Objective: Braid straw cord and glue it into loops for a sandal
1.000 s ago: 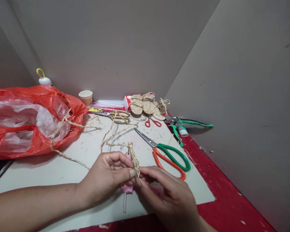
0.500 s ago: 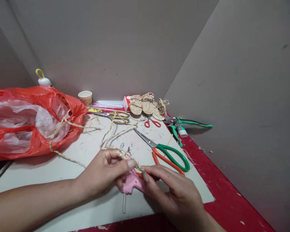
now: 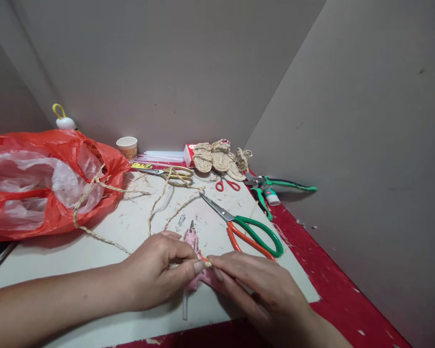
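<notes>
My left hand (image 3: 166,270) is closed on a braided straw cord (image 3: 181,211), whose free length runs up the white board behind the fingers. Close against it, my right hand (image 3: 253,285) pinches the cord's end between thumb and forefinger. Most of the held piece is hidden by the fingers. Under both hands lies a pink glue gun (image 3: 191,239), its nozzle facing away and a clear glue stick (image 3: 185,304) poking out of its back. Large scissors (image 3: 253,232) with green and orange handles lie just beyond my right hand.
At the left is a red plastic bag (image 3: 108,212) with a braid trailing from it. Gold-handled scissors (image 3: 177,176), small red scissors (image 3: 227,184), a paper cup (image 3: 127,147), woven straw slippers (image 3: 221,157) and green-handled pruning shears (image 3: 290,183) line the back. Grey walls (image 3: 366,145) enclose the table.
Both hands have come down slightly toward me. My left hand has turned over the cord, covering more of it, and the glue gun's front shows more.
</notes>
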Motion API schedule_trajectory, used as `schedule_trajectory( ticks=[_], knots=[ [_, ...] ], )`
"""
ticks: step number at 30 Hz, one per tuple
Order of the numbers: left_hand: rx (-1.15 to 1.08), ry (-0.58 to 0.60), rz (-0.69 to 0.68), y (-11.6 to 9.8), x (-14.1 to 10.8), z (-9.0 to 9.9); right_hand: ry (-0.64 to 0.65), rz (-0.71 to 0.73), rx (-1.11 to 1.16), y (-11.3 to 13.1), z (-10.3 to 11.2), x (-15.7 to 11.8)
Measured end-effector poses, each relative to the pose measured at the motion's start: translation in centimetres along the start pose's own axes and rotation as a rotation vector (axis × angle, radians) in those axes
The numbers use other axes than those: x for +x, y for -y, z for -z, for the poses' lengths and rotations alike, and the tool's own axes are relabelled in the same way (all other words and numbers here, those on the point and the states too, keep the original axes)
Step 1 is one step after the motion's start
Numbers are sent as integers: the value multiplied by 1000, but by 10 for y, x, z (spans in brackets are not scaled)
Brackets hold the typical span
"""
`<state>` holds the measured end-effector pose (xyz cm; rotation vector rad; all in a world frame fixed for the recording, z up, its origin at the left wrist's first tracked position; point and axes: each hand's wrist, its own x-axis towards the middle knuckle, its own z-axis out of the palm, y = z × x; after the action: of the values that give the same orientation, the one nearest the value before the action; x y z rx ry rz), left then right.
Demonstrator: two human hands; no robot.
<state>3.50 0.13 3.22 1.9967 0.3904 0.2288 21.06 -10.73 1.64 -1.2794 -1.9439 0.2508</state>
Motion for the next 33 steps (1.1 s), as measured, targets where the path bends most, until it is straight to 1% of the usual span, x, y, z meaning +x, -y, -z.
schedule_trajectory(
  ticks=[2,3,5,7,8,10,12,16,19,21,24,27,29,33],
  knots=[
    [-204,26,91,2,1,-3,-100,-60,67,1,-1,0],
    [-301,19,135,3,1,-4,-146,-130,133,2,-1,0],
    [-455,-5,189,1,1,-4,-216,-323,325,2,-2,-1],
    [-550,-31,196,0,1,-4,-278,-493,529,2,-2,-1],
    [-581,-38,192,0,2,-4,-315,-549,610,1,-1,-1],
    [-622,-36,182,1,3,-4,-386,-614,720,-2,0,-1],
    [-649,-26,180,2,4,-3,-427,-650,780,-6,1,-1],
    [-698,-19,184,4,4,-3,-374,-745,857,-8,-4,0],
    [-707,-15,199,5,3,-4,-309,-803,987,-5,-10,3],
    [-696,-7,216,6,3,-5,-240,-813,1053,-3,-14,5],
    [-667,21,216,7,4,-6,-158,-802,1083,-2,-19,7],
    [-641,60,197,8,4,-6,-149,-789,1109,-1,-22,8],
    [-637,71,193,8,5,-6,-171,-797,1097,1,-22,8],
    [-620,69,205,7,5,-4,-238,-831,966,6,-17,7]
  ],
)
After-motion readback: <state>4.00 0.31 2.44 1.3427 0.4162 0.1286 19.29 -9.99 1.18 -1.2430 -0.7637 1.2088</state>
